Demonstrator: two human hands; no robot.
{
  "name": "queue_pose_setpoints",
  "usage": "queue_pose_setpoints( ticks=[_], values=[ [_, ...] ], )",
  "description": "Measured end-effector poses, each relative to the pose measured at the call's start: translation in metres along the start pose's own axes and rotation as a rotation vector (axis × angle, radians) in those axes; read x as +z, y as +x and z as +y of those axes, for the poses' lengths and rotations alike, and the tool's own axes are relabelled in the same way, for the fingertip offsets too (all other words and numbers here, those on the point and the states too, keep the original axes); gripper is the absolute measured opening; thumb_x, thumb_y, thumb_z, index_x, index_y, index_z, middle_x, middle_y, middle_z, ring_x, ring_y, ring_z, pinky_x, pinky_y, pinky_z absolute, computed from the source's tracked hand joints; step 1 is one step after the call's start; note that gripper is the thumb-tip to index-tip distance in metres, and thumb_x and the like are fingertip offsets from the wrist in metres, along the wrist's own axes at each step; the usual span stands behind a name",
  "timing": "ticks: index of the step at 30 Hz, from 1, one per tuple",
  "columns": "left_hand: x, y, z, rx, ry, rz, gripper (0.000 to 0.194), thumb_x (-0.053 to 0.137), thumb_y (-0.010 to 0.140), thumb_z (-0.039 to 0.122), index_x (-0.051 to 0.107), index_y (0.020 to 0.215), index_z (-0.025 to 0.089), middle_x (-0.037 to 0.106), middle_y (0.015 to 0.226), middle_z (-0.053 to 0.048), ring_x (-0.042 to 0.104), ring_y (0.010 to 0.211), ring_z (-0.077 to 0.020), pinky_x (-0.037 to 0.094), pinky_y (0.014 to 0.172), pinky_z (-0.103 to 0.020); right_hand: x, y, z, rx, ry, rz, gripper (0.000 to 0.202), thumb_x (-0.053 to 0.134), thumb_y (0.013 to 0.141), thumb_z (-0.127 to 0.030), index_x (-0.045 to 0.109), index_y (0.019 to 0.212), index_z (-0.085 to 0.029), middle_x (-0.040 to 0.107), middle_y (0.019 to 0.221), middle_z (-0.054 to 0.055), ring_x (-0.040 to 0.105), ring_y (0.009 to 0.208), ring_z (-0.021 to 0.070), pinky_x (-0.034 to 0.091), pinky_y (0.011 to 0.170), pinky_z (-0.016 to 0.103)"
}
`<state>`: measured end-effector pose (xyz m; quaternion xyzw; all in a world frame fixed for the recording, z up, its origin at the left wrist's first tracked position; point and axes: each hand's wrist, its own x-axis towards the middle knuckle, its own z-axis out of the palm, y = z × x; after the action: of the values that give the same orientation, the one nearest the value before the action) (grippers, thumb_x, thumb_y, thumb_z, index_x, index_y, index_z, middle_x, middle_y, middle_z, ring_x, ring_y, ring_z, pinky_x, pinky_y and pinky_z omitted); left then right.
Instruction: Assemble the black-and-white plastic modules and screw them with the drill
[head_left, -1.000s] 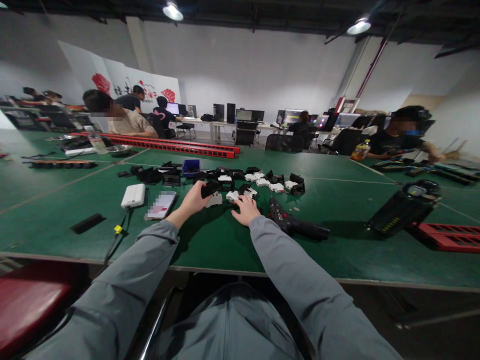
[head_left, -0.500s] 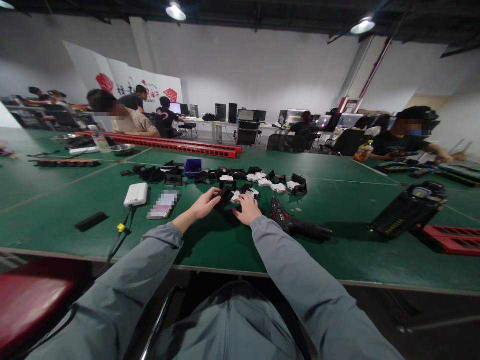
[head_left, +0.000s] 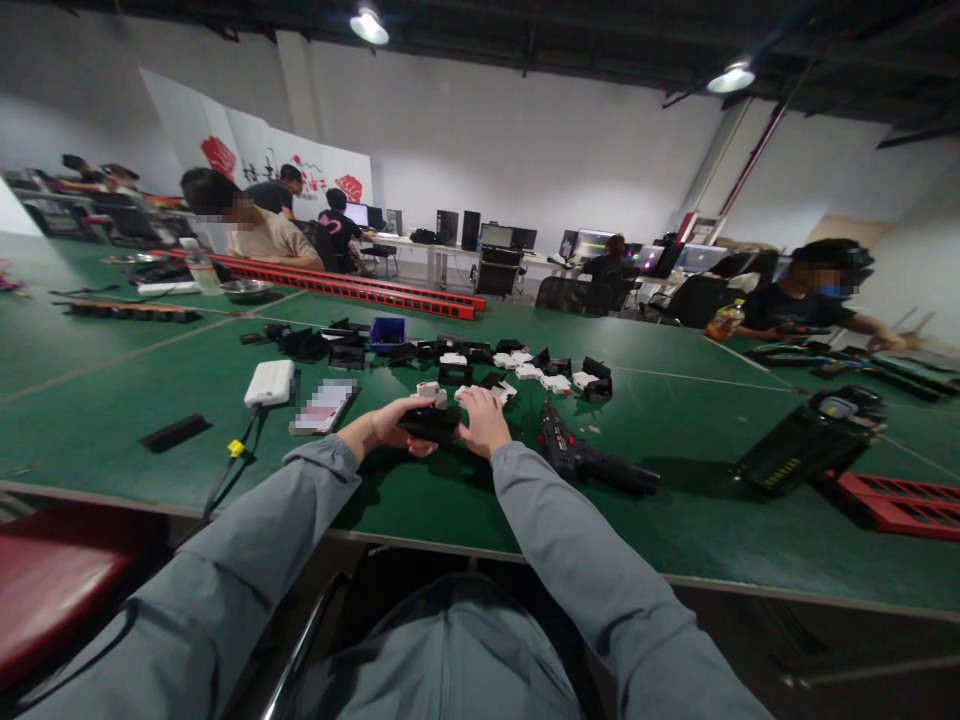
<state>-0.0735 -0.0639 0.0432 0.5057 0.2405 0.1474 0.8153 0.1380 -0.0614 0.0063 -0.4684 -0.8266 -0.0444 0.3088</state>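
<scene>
My left hand (head_left: 396, 424) is closed around a black plastic housing (head_left: 429, 424), lifted a little off the green table and tilted. A small white block (head_left: 430, 393) shows just behind the housing's upper edge; whether it sits in the housing I cannot tell. Close on the right is my right hand (head_left: 485, 422), fingers bent and thumb near the housing's right end. White pieces (head_left: 504, 391) show beside and beyond its fingertips, and what those fingers hold is hidden. A black cordless drill (head_left: 577, 452) lies to the right of this hand.
Black housings (head_left: 455, 373), white blocks (head_left: 555, 384) and a blue bin (head_left: 388, 334) lie beyond my hands. At left are a phone (head_left: 324, 406), a cabled white box (head_left: 270, 384) and a black strip (head_left: 175, 433). A large black container (head_left: 814, 440) stands right. Co-workers sit across the table.
My left hand has lifted the black housing and turned it nearer to me. My right hand has moved slightly left and down towards it. The view has tilted slightly upward.
</scene>
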Motion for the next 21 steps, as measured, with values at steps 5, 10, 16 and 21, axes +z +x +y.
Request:
queue_pose_setpoints(
  ticks=[5,10,16,21],
  values=[
    [0.002,0.005,-0.004,-0.049,0.037,-0.11,0.085,0.015,0.089,0.068,0.062,0.105,-0.001,0.047,0.05,-0.005,0.037,0.044,-0.0134,0.027,0.047,-0.028,0.02,0.028,-0.014,0.083,0.018,0.057,0.06,0.052,0.087,-0.042,0.039,0.14,-0.014,0.051,0.134,0.016,0.038,0.126,0.0277,0.027,0.105,0.042],
    [-0.007,0.009,-0.004,-0.099,0.056,-0.188,0.087,0.025,0.084,0.074,0.064,0.108,0.0,0.045,0.051,-0.004,0.032,0.043,-0.0124,0.024,0.045,-0.028,0.038,0.043,-0.012,0.07,0.048,-0.014,0.068,0.055,0.084,-0.042,0.034,0.143,-0.014,0.057,0.126,0.016,0.045,0.121,0.0276,0.027,0.103,0.044],
    [-0.013,0.009,-0.007,-0.104,0.09,-0.182,0.079,0.027,0.084,0.073,0.064,0.1,0.006,0.052,0.056,-0.007,0.038,0.044,-0.014,0.026,0.044,-0.029,0.037,0.04,-0.005,-0.026,0.089,-0.085,0.028,0.053,0.087,-0.028,0.059,0.113,-0.02,0.065,0.11,0.008,0.054,0.106,0.0228,0.033,0.098,0.04],
    [-0.005,0.005,-0.005,-0.121,0.108,-0.091,0.078,0.017,0.088,0.068,0.065,0.096,0.007,0.053,0.056,-0.008,0.04,0.047,-0.0153,0.03,0.046,-0.029,0.033,0.036,-0.004,0.08,0.259,0.059,0.025,0.05,0.088,-0.027,0.055,0.11,-0.018,0.062,0.109,0.009,0.058,0.102,0.0201,0.043,0.09,0.034]
  ],
)
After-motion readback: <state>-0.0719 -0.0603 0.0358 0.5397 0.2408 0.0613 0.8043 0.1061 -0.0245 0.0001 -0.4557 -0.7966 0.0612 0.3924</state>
